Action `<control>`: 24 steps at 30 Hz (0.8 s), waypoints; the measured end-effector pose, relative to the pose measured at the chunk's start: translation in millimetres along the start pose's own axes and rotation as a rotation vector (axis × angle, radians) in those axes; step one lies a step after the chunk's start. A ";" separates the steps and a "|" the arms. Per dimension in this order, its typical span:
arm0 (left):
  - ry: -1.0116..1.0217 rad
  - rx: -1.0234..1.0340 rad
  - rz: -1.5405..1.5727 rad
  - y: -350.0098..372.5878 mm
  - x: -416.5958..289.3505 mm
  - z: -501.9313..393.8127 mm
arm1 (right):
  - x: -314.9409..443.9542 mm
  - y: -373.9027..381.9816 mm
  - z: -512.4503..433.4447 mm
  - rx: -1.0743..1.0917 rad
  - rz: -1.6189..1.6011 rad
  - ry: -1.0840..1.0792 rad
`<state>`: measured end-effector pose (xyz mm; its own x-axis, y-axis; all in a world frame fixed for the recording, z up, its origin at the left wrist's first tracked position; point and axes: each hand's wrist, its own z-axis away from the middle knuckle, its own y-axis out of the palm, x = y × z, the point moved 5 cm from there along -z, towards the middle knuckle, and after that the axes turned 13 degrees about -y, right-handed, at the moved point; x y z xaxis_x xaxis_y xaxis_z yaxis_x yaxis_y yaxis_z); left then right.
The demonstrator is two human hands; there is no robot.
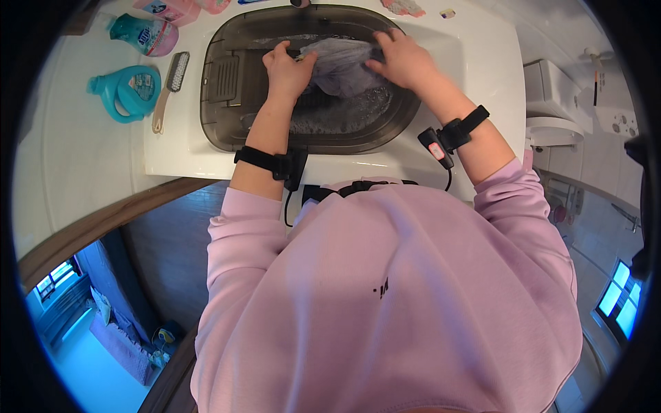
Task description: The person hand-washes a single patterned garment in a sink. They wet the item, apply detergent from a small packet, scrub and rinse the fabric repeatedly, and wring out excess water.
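Note:
A wet, pale grey cloth (pixel 343 64) lies bunched in sudsy water inside a translucent dark plastic washbasin (pixel 206 121). The ribbed panel (pixel 224 78) of a washboard shows at the basin's left. At the cloth's left edge is my left hand (pixel 290 72), thumb and fingers bent; a small yellowish bit shows by the thumb, and I cannot tell whether it grips anything. My right hand (pixel 405 61) is spread at the cloth's right edge, thumb and fingers apart.
The basin sits in a white sink (pixel 454 103). To its left are a wooden-handled scrub brush (pixel 170 90), a teal detergent jug (pixel 131 93) and a teal-and-pink bottle (pixel 144 36). A faucet (pixel 300 3) is behind; a toilet (pixel 555 131) stands at right.

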<state>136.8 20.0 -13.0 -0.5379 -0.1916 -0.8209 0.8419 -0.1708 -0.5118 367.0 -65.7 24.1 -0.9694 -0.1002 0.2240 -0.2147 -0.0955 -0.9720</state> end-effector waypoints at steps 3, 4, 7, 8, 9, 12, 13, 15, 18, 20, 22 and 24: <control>0.158 0.046 -0.294 8.3 7.0 0.0 | 19.9 32.7 -0.7 0.146 0.083 -0.124; 0.139 0.095 -0.400 15.5 12.0 4.3 | 26.8 48.8 -0.5 0.274 0.101 -0.115; 0.205 0.332 -0.642 40.7 18.1 23.0 | 45.9 91.0 5.7 0.531 0.204 -0.071; 0.227 0.317 -0.709 43.9 18.4 28.0 | 44.7 96.5 1.8 0.518 0.230 -0.049; 0.231 0.300 -0.778 46.2 19.7 32.9 | 42.9 101.8 -1.2 0.514 0.246 -0.036; 0.189 0.373 -0.752 45.5 20.2 36.8 | 27.7 102.3 -14.0 0.334 0.068 -0.015; 0.190 0.381 -0.682 43.4 16.9 36.4 | 19.1 97.7 -18.5 0.264 -0.003 0.009; 0.101 0.409 -0.416 35.6 11.8 35.5 | 5.5 84.6 -21.3 0.057 -0.373 0.079; -0.221 0.428 0.130 26.5 11.1 41.9 | 6.2 63.8 -14.5 -0.034 -0.841 0.090; -0.389 0.390 0.413 19.8 5.5 41.4 | 20.8 36.6 -7.3 -0.060 -0.849 -0.080; -0.552 0.566 0.640 19.7 -1.9 46.0 | 39.4 3.2 -0.4 -0.148 -0.955 -0.269; -0.583 0.705 0.759 20.1 -12.1 54.1 | 49.6 -21.1 3.0 -0.166 -1.118 -0.207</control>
<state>158.0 -33.4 0.3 -0.0032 -0.8529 -0.5220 0.8428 -0.2833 0.4576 323.8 -71.6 55.9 -0.1918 -0.2034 0.9601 -0.9709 -0.1036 -0.2159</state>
